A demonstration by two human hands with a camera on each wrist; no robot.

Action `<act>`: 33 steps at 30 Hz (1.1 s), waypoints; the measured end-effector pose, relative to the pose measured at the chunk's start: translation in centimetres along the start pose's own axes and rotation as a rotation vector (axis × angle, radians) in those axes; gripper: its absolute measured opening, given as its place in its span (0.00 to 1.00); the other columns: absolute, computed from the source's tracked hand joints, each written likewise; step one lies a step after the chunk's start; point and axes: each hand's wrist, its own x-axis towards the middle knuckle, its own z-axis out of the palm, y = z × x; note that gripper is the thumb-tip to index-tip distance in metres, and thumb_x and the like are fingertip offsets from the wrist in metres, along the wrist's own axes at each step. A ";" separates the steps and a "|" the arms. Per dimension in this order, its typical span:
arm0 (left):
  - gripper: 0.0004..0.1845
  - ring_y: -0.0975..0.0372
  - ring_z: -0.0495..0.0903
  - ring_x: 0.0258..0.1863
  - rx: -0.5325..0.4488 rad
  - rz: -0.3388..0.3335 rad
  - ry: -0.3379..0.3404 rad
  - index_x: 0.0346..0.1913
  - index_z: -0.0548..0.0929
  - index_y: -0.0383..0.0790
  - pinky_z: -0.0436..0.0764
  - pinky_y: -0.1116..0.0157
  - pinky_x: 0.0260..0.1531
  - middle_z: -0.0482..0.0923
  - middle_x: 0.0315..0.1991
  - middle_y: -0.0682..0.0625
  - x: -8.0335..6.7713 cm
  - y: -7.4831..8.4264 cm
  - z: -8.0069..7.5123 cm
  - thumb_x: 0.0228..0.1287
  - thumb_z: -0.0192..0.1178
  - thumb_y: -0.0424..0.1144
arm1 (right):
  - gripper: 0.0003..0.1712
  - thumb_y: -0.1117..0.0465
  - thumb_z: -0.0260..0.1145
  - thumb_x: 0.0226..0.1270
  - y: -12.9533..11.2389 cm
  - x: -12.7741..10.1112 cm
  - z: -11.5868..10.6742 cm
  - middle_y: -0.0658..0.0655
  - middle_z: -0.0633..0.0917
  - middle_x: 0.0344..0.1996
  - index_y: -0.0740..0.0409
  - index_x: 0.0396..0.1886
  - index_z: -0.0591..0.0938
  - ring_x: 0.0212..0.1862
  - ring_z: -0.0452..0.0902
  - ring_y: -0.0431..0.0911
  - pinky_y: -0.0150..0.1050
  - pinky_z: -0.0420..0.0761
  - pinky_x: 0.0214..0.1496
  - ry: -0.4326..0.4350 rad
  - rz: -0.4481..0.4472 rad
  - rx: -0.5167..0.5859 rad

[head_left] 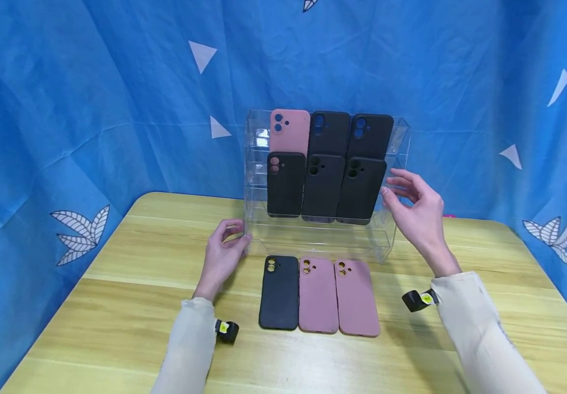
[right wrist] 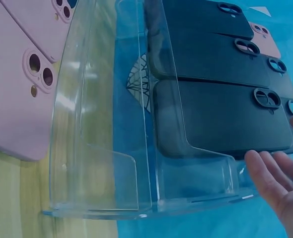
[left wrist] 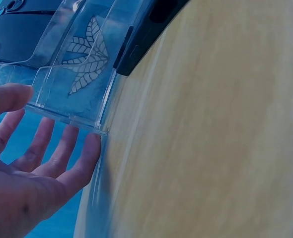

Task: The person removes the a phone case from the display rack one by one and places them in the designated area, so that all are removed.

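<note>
Phone cases lie nearest the viewer on a pale wooden table (head_left: 116, 306): a black case (head_left: 279, 294), then two dusty pink cases (head_left: 317, 296) (head_left: 357, 298), side by side, touching, camera holes pointing away.

Either side of them, two arms in cream sleeves reach forward. The left hand (head_left: 222, 253) rests by the lower left corner of a clear acrylic display stand (head_left: 387, 241); its fingers are straight and relaxed, fingertips (left wrist: 89, 148) touching the stand's bottom edge, gripping nothing. The right hand (head_left: 415, 209) is raised beside the stand's right wall, fingers loosely spread, just beside it and holding nothing; whether it touches the wall cannot be told.

Just behind the three flat cases, the stand sits on the table with stepped tiers. The lowest tier holds no cases. The middle tier holds three black cases (head_left: 324, 187) leaning upright. The top tier holds one pink case (head_left: 290, 131) on the left and two black cases (head_left: 350, 134).

Farthest back hangs a blue cloth backdrop (head_left: 91, 98) printed with white triangles and leaves.
</note>
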 end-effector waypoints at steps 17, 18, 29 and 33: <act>0.19 0.47 0.83 0.58 0.007 0.007 -0.008 0.61 0.76 0.44 0.88 0.61 0.44 0.77 0.62 0.42 0.0 0.0 -0.1 0.69 0.64 0.33 | 0.34 0.51 0.65 0.73 -0.7 0.7 0.7 0.62 0.85 0.53 0.43 0.76 0.69 0.52 0.88 0.58 0.15 0.77 0.36 -0.079 0.097 -0.186; 0.20 0.47 0.83 0.58 0.010 0.008 -0.008 0.61 0.76 0.44 0.88 0.61 0.44 0.76 0.62 0.42 0.0 0.0 -0.1 0.69 0.64 0.33 | 0.34 0.52 0.65 0.74 -0.7 0.7 0.8 0.62 0.85 0.53 0.43 0.77 0.69 0.51 0.88 0.59 0.15 0.77 0.35 -0.079 0.092 -0.192; 0.19 0.48 0.83 0.56 -0.005 0.008 -0.004 0.61 0.77 0.42 0.88 0.60 0.43 0.77 0.61 0.41 -0.2 -0.1 0.1 0.69 0.64 0.32 | 0.31 0.54 0.64 0.74 -0.4 0.9 1.1 0.63 0.86 0.49 0.44 0.74 0.72 0.48 0.89 0.59 0.14 0.75 0.33 -0.064 0.060 -0.219; 0.19 0.48 0.83 0.56 -0.006 0.012 -0.001 0.61 0.77 0.41 0.88 0.59 0.44 0.77 0.62 0.40 -0.1 -0.1 0.0 0.69 0.64 0.32 | 0.29 0.54 0.65 0.74 -0.4 1.1 1.2 0.63 0.85 0.49 0.46 0.72 0.73 0.48 0.89 0.60 0.15 0.76 0.33 -0.054 0.064 -0.197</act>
